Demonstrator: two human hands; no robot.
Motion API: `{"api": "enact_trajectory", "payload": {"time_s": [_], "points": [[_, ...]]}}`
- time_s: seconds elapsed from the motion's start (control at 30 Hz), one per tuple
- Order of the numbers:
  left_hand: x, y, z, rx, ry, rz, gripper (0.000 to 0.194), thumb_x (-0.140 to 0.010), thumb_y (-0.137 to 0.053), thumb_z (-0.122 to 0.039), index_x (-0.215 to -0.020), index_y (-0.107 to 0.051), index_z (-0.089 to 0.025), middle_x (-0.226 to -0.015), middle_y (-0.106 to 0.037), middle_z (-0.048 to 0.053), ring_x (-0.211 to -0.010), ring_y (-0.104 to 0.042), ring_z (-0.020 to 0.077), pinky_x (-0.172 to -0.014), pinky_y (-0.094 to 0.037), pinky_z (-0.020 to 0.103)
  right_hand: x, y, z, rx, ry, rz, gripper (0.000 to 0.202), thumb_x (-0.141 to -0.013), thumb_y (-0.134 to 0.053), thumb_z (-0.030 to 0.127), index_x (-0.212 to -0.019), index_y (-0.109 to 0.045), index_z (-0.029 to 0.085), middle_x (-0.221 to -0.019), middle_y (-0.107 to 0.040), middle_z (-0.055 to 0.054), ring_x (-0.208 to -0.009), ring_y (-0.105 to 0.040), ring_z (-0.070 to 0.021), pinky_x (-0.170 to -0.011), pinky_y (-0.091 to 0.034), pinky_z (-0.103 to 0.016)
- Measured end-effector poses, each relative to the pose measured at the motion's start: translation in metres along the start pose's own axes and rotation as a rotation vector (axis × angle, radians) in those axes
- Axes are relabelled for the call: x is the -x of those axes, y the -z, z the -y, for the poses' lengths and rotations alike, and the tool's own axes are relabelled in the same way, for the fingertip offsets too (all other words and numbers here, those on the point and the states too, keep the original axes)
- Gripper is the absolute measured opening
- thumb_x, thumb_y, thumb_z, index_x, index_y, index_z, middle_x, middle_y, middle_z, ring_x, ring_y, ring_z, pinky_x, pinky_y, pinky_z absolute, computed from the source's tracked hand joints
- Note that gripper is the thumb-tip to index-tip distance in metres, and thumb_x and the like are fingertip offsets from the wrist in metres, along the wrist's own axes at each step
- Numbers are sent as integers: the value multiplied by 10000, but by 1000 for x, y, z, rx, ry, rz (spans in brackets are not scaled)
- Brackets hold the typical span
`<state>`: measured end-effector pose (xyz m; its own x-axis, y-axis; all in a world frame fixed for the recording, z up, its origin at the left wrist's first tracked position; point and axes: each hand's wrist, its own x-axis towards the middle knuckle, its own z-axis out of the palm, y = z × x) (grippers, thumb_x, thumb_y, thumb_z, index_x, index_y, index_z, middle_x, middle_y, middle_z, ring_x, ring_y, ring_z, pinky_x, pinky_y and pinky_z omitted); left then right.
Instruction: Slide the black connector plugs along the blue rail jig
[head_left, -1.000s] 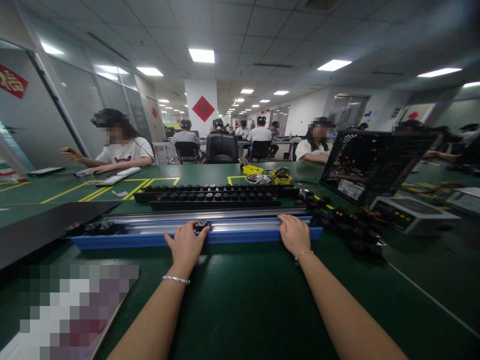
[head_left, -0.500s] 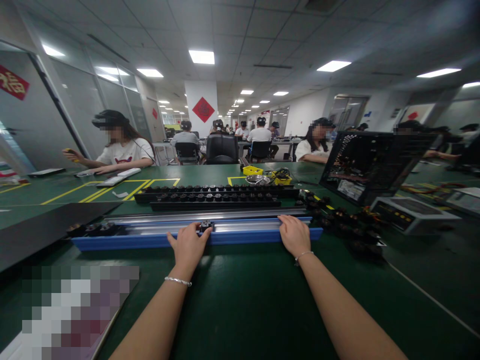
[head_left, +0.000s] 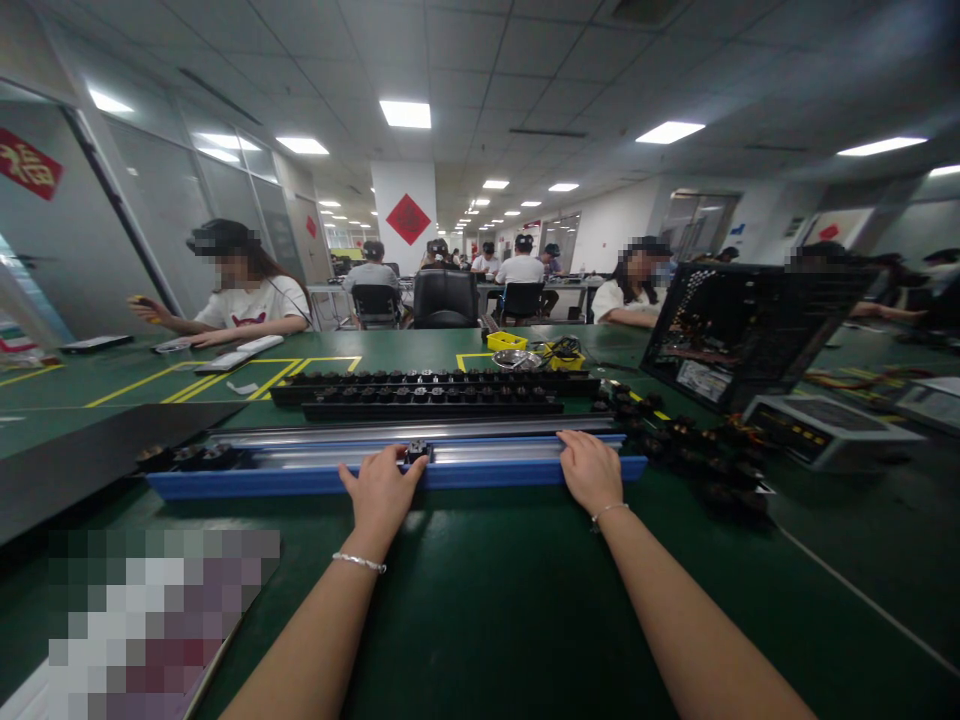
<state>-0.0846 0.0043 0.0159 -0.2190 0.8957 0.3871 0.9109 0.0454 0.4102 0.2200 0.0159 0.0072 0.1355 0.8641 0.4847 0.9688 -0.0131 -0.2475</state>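
Note:
A long blue channel rail (head_left: 480,474) with a shiny metal inner strip lies across the green table in front of me. My left hand (head_left: 381,487) is at its middle, thumb and fingers closed around a small black part (head_left: 418,451) with a lighter top, set in the channel. Farther right, my right hand (head_left: 592,470) grips the same rail, its fingers over the far edge. Several similar black parts (head_left: 202,456) sit in the rail's left end. Directly behind runs another metal-faced rail (head_left: 480,428).
Two black rails (head_left: 431,404) filled with black parts lie farther back. A loose pile of black parts (head_left: 697,445) is right, beside a power supply (head_left: 829,430) and an open computer case (head_left: 739,335). Yellow trays (head_left: 507,341) and a metal dish (head_left: 516,359) stand behind. Co-workers sit around.

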Motion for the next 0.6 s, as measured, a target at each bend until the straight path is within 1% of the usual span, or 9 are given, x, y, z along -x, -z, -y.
{"api": "enact_trajectory", "payload": {"time_s": [0.27,0.6], "points": [[0,-2,-1,28,-14,-7,381,-796,-474,-528,-999,-617,-238,-1036,-678,72,-1054,-545,288,-1027,-84,650,0,-1,-1,0,-2,18,425,-855,-312,234,-1162,-605,211,-1241,-588,-20,-1182,-463,-186,-985,-307,-375],[2,1,-5,15,-5,8,367,-796,-487,-512,-994,-623,-234,-1024,-679,82,-1073,-539,275,-1037,-85,635,-1,-1,-2,6,0,21,428,-859,-305,237,-1165,-604,213,-1238,-589,-25,-1183,-462,-190,-982,-317,-381]]}}
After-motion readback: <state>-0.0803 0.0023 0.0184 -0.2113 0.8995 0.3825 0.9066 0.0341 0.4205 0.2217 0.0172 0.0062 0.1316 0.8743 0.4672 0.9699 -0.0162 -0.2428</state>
